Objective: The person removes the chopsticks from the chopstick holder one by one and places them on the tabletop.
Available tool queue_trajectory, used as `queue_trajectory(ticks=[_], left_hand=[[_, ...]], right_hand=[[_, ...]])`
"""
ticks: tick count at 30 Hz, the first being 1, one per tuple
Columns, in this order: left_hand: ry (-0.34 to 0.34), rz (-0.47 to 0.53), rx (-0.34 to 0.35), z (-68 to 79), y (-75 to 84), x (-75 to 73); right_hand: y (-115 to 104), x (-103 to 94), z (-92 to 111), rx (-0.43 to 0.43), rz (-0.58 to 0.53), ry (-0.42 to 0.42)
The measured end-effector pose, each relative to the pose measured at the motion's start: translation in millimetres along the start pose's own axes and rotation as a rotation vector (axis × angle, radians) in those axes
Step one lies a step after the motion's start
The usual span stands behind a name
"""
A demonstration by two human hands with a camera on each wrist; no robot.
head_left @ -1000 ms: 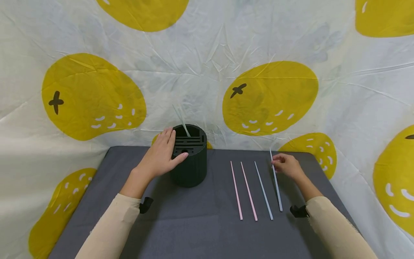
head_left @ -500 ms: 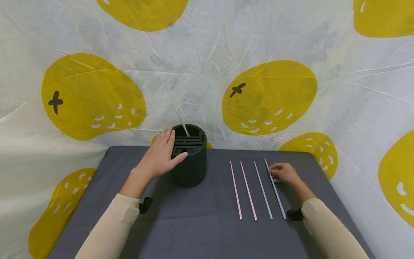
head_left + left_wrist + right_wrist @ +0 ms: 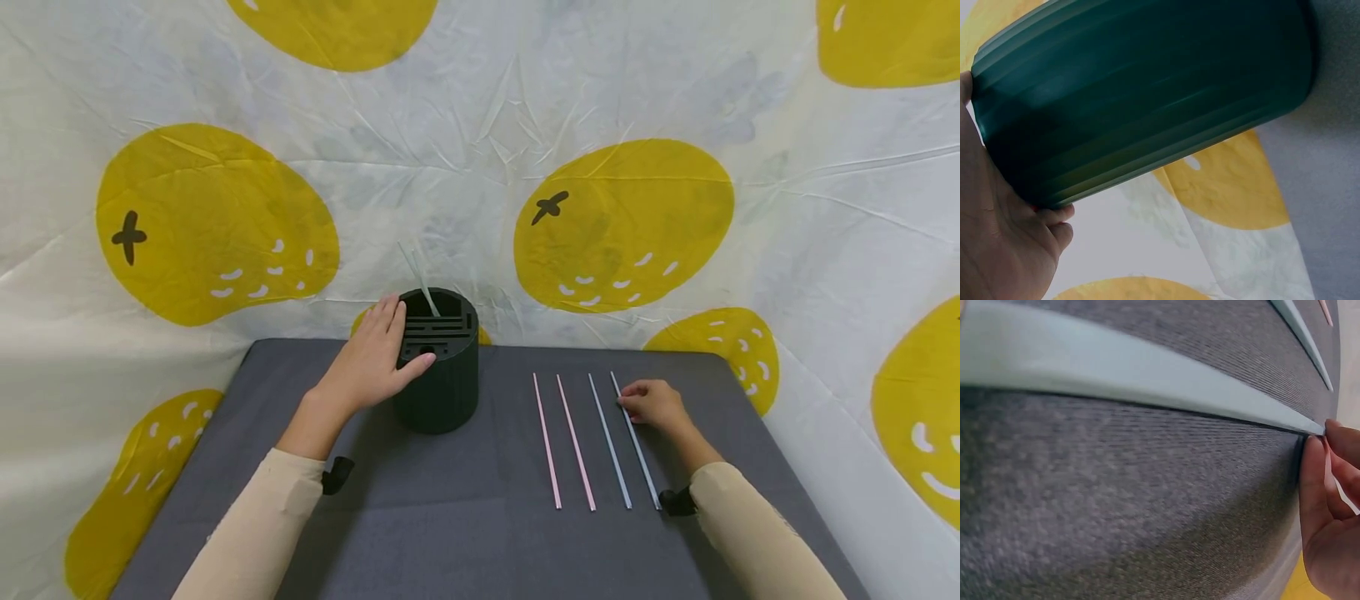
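My left hand (image 3: 369,357) rests on the rim of a dark green, round knife block (image 3: 442,396), fingers laid along its left edge and thumb toward the front. The left wrist view shows the ribbed side of the block (image 3: 1147,106) with the hand (image 3: 1007,231) against its top end. With thumb and fingertips my right hand (image 3: 656,406) pinches the rightmost light blue chopstick (image 3: 640,454) near its far end. That chopstick (image 3: 1147,369) lies along the tablecloth in the right wrist view. Beside it to the left is another blue chopstick (image 3: 611,446).
Two pink chopsticks, a left one (image 3: 547,446) and a right one (image 3: 577,446), lie roughly parallel to the blue pair. Pale green chopsticks (image 3: 426,287) lean in the block's rear opening. A white cloth with yellow fruit prints (image 3: 465,125) hangs behind the grey-covered table (image 3: 450,525).
My right hand has lowered the rightmost blue chopstick to the table and shifted it left and nearer, in line with the others. The left hand stays on the block.
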State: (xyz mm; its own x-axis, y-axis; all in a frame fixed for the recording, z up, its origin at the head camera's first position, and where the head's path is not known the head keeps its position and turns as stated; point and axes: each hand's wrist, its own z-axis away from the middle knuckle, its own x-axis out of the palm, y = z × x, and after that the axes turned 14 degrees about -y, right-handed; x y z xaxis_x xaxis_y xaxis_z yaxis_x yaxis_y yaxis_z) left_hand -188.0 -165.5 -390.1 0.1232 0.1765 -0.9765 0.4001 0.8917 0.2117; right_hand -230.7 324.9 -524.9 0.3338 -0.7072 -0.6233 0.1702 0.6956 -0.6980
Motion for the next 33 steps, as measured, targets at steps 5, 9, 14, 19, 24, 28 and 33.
queue_trajectory(ticks=[5,9,14,19,24,28,33], left_hand=[[0.001,-0.005,-0.005,-1.1,-0.7,0.1],[0.004,-0.01,-0.005,-1.1,-1.7,1.1],[0.007,-0.004,-0.01,-1.2,-1.5,1.6],[0.009,-0.008,-0.011,-1.2,-1.4,0.8],[0.007,-0.001,-0.015,-0.6,-1.0,-0.1],[0.0,0.005,-0.013,-1.2,-0.2,-2.0],[-0.005,0.001,-0.012,-2.8,0.3,-3.8]], right_hand=[[1.5,3.4,-0.6,-0.019,0.005,0.035],[0.7,5.8,1.5,-0.034,0.005,0.051],[-0.2,5.7,3.2,-0.036,0.014,0.053],[1.2,2.0,3.4,-0.044,0.01,0.051],[-2.2,-7.8,7.9,-0.093,0.012,0.062],[-15.4,-21.4,14.6,-0.136,0.055,0.082],[-42.0,-36.4,20.8,-0.195,0.07,0.099]])
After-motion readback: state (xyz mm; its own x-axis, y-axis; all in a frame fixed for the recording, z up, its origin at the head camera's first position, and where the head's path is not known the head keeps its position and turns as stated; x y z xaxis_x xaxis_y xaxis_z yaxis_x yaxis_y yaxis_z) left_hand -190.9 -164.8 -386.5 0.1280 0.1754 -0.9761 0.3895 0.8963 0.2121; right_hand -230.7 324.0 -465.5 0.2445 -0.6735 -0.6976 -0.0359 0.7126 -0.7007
